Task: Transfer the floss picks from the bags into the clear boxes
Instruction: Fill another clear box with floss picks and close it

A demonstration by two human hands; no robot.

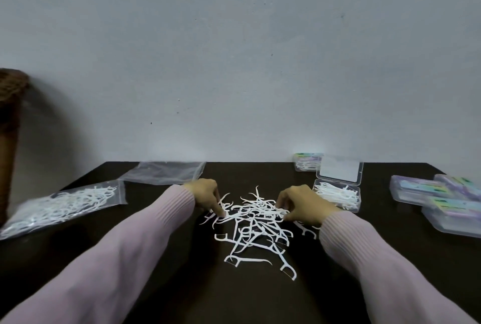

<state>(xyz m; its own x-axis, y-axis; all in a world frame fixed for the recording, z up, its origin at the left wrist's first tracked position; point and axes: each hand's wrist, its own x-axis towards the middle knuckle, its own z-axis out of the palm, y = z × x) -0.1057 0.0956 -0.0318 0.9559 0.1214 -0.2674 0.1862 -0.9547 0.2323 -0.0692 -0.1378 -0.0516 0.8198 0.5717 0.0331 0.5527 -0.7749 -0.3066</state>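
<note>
fingers (218,209) touch jumbled floss picks (256,224).

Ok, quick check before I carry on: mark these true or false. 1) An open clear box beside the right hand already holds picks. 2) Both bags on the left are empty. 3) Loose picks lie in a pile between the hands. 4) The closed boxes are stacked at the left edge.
1) True: the open clear box beside the right hand holds picks, its lid up.
2) False: the near bag is full of picks; only the far bag looks empty.
3) True: the pile of loose picks lies on the table between the right hand and the left hand.
4) False: the closed boxes lie at the right edge.
</note>
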